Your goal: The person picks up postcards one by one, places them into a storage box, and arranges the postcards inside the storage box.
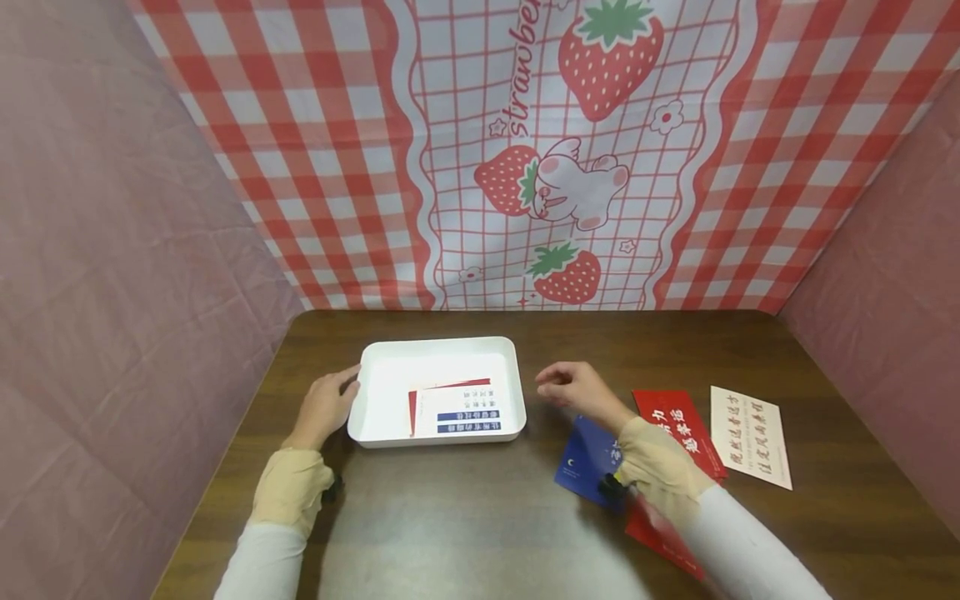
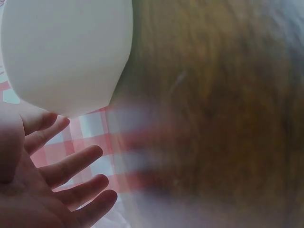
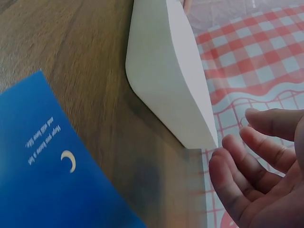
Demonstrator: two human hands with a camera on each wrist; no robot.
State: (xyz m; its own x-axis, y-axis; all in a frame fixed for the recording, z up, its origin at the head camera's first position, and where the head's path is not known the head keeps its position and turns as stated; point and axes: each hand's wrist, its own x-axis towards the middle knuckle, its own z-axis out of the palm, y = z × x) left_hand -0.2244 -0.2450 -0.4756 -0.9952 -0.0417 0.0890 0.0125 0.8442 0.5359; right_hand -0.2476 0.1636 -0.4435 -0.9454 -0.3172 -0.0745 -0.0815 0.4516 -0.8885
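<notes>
A white tray (image 1: 435,442) lies on the table with a few cards (image 1: 457,408) in it; the top one is white with blue bands, over a red-edged one. My left hand (image 1: 324,408) is at the tray's left side, its fingertips (image 2: 59,124) at or very near the wall and its other fingers spread. To the right of the tray, my right hand (image 1: 581,390) hovers with loosely bent fingers and nothing in them. Below its wrist lies a blue card with a moon (image 3: 71,161), partly hidden by the forearm in the head view.
Right of the blue card lie red cards (image 1: 678,417), partly covered by the right arm, and a cream card with dark writing (image 1: 750,435). Behind the brown wooden table (image 1: 450,517) hangs a red checked strawberry cloth (image 1: 345,167); pink cloth (image 1: 135,275) flanks it.
</notes>
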